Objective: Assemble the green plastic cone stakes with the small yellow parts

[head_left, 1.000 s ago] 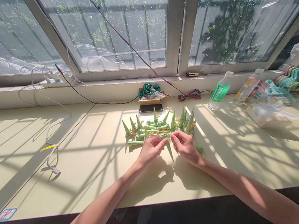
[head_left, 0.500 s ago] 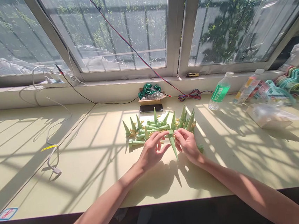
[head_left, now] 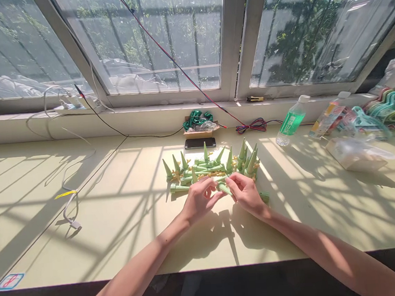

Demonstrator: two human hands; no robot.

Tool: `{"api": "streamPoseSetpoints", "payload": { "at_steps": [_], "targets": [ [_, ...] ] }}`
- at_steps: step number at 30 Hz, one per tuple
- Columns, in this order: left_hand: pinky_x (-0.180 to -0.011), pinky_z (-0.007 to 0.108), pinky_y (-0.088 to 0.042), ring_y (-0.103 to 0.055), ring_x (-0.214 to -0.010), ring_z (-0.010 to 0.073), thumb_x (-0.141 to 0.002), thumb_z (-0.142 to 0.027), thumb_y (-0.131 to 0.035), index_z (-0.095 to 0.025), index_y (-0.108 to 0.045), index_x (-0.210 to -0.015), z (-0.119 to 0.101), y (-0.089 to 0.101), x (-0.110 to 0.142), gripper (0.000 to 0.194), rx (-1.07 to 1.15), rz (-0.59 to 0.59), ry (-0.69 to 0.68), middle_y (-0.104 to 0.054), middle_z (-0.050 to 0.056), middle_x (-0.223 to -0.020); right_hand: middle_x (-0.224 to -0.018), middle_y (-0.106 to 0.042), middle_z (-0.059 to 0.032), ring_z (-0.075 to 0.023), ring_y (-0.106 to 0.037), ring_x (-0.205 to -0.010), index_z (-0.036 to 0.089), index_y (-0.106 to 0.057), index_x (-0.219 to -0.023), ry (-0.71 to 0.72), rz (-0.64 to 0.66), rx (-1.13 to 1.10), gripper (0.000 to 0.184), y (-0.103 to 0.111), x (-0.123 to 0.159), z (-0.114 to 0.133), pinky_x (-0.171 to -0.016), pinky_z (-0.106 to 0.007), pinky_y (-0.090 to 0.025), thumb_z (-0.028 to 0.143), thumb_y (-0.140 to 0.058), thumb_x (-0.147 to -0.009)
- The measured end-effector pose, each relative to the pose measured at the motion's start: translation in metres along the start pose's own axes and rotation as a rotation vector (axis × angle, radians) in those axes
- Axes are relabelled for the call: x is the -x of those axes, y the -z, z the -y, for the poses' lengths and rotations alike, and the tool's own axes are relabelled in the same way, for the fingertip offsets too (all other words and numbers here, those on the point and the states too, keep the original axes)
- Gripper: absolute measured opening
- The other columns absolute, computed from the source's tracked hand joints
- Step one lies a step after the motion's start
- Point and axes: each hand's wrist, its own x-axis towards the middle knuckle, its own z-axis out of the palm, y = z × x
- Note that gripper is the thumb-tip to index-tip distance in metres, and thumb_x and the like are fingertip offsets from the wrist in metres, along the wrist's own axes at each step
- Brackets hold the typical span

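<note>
Desk (head_left: 33,224): green cones (head_left: 215,168) clustered at centre; a brushing knuckle could topple an upright one. Left hand (head_left: 198,200) curves at the left end of a green piece (head_left: 224,188) (gripping or not, cannot tell); right hand (head_left: 246,193) pinches it, nearside of the cones; a weak pinch could drop it. Right: pale box (head_left: 365,165) topped with clear plastic (head_left: 358,146). Far: small carton (head_left: 201,133), green bundle (head_left: 197,118) inside.

Phone (head_left: 200,143) on table (head_left: 122,239), behind cone pcs (head_left: 216,168) & in front of box (head_left: 201,133); bottle (head_left: 290,123) R of phone; pwr strip (head_left: 75,107) far L.
</note>
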Motion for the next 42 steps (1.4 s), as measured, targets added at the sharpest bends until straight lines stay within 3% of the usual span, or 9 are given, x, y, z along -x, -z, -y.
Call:
{"api": "streamPoseSetpoints", "payload": {
  "at_steps": [7,16,21,25,28,33,42],
  "targets": [
    [-0.049,0.021,-0.037,-0.048,-0.054,0.0098,-0.087,-0.038,-0.068,-0.014,-0.061,-0.065,-0.005,0.001,-0.003,0.033,0.234,0.083,0.278,-0.059,0.001,-0.061,-0.052,-0.047,0.0048,-0.0109,-0.044,-0.044,0.020,-0.056,-0.076,0.020,0.051,0.057,0.032,0.001,0.001,0.002,-0.042,-0.024,-0.036,0.044,-0.055,-0.097],
    [-0.040,0.020,-0.029,-0.038,-0.039,0.0065,-0.093,-0.057,-0.054,-0.016,-0.047,-0.058,-0.013,0.003,-0.007,0.054,0.466,0.243,0.552,-0.047,-0.004,-0.049,-0.054,-0.048,0.0048,-0.0107,-0.045,-0.045,0.019,-0.058,-0.079,0.070,0.083,0.036,0.027,0.000,0.002,0.002,-0.045,-0.024,-0.038,0.040,-0.056,-0.097],
    [-0.043,0.020,-0.034,-0.045,-0.047,0.0082,-0.096,-0.046,-0.054,-0.015,-0.055,-0.065,-0.009,-0.001,-0.004,0.043,0.299,0.087,0.386,-0.051,-0.001,-0.055,-0.056,-0.047,0.0052,-0.0106,-0.044,-0.044,0.020,-0.059,-0.080,0.007,0.005,-0.019,0.029,-0.003,0.002,-0.002,-0.043,-0.024,-0.037,0.045,-0.058,-0.095],
    [-0.052,0.020,-0.046,-0.056,-0.062,0.0101,-0.093,-0.026,-0.057,-0.016,-0.064,-0.099,-0.008,0.000,-0.002,0.014,0.162,0.008,0.156,-0.064,0.004,-0.086,-0.054,-0.044,0.0066,-0.0096,-0.041,-0.040,0.021,-0.054,-0.075,-0.051,-0.061,-0.124,0.035,-0.004,-0.001,-0.004,-0.039,-0.024,-0.035,0.051,-0.059,-0.093],
    [-0.052,0.020,-0.047,-0.055,-0.059,0.0081,-0.088,-0.015,-0.057,-0.018,-0.061,-0.114,-0.006,0.000,0.000,0.026,0.065,0.031,0.038,-0.062,0.004,-0.094,-0.052,-0.043,0.0076,-0.0083,-0.039,-0.038,0.021,-0.053,-0.074,-0.077,-0.067,-0.191,0.036,-0.003,-0.002,-0.005,-0.037,-0.023,-0.033,0.051,-0.060,-0.093],
    [-0.054,0.021,-0.049,-0.053,-0.056,0.0068,-0.083,-0.009,-0.061,-0.019,-0.062,-0.111,0.000,-0.003,0.000,0.031,0.002,0.043,-0.025,-0.061,0.002,-0.094,-0.051,-0.043,0.0079,-0.0078,-0.040,-0.037,0.021,-0.054,-0.072,-0.099,-0.052,-0.199,0.036,-0.002,-0.002,-0.007,-0.036,-0.023,-0.032,0.048,-0.060,-0.094],
    [-0.054,0.022,-0.048,-0.055,-0.058,0.0084,-0.087,-0.018,-0.062,-0.016,-0.065,-0.094,0.002,-0.002,0.003,0.007,0.054,0.047,0.022,-0.064,0.005,-0.090,-0.052,-0.046,0.0065,-0.0094,-0.044,-0.039,0.020,-0.056,-0.075,-0.075,0.008,-0.137,0.037,-0.003,0.000,-0.003,-0.039,-0.024,-0.034,0.052,-0.060,-0.093]
  ]
}}
